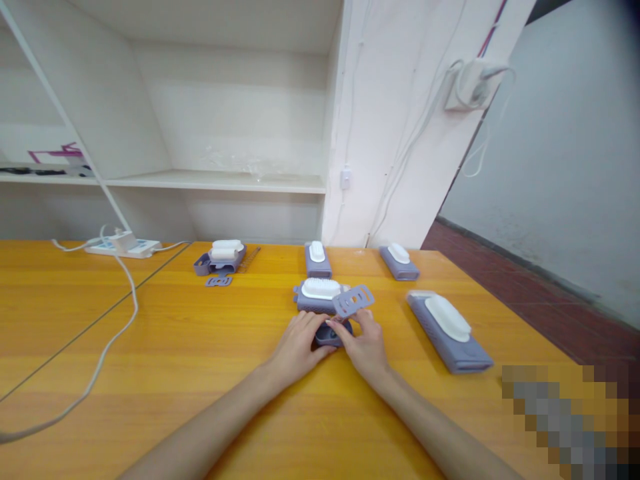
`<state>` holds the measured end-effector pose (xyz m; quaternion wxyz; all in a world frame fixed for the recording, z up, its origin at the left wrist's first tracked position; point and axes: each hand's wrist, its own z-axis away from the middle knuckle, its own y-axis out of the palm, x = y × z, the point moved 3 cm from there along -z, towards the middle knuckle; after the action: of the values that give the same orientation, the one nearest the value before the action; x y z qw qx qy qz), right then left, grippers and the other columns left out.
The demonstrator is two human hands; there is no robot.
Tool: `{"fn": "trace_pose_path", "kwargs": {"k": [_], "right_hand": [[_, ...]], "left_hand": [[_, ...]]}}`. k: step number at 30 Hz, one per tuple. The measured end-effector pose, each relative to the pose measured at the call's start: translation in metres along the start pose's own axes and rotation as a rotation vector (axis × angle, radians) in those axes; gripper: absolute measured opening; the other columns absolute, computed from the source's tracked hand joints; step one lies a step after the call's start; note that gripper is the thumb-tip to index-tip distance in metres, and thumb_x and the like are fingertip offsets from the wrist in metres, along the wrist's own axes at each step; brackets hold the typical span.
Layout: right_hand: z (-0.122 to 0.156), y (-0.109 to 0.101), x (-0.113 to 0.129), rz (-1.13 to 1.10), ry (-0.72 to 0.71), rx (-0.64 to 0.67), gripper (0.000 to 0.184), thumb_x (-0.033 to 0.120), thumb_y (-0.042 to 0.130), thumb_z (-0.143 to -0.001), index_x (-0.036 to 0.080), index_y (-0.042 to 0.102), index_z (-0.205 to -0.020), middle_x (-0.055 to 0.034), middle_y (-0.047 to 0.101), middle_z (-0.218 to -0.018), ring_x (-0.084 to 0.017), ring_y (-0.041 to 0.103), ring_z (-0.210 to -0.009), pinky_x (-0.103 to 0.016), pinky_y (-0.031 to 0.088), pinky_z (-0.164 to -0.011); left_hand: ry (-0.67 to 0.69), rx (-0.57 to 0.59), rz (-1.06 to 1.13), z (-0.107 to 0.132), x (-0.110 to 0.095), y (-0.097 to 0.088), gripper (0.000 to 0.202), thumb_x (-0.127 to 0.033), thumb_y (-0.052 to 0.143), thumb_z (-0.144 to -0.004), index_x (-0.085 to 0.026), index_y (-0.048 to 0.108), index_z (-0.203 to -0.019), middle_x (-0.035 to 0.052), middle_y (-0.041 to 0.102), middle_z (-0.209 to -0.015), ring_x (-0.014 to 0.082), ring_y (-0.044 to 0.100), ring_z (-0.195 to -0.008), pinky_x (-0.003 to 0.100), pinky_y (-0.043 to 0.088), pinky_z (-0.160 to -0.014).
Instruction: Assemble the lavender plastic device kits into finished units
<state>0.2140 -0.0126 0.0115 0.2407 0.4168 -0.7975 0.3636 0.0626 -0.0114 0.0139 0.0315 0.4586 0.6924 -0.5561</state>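
Note:
Both hands meet at the middle of an orange wooden table (175,347). My left hand (298,347) rests its curled fingers on a small dark purple part (327,337) lying on the table. My right hand (365,343) pinches a flat lilac perforated plate (353,300), tilted up above that part. Just behind them lies a lilac case with a white pad (320,293).
More lilac-and-white cases lie around: one large at the right (449,330), two at the back (318,259) (399,261), one at back left (223,257) with a loose plate (219,281). A white power strip (123,245) and its cable (107,347) cross the left side.

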Motion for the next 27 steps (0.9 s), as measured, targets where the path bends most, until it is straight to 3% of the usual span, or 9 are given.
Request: {"fn": "trace_pose_path", "kwargs": {"k": [27], "right_hand": [[0.0003,-0.0021,0.01,0.029,-0.031,-0.002,0.018,0.037,0.065,-0.075,0.022,0.056,-0.076,-0.0008,0.06,-0.073,-0.018,0.054,-0.072,-0.032,0.046,-0.068]], "left_hand": [[0.01,-0.002,0.004,0.0014,-0.0019,-0.0014,0.041,-0.036,0.064,-0.075,-0.023,0.052,-0.113,0.0057,0.057,-0.104,0.0228,0.05,-0.098,0.037,0.041,-0.085]]}}
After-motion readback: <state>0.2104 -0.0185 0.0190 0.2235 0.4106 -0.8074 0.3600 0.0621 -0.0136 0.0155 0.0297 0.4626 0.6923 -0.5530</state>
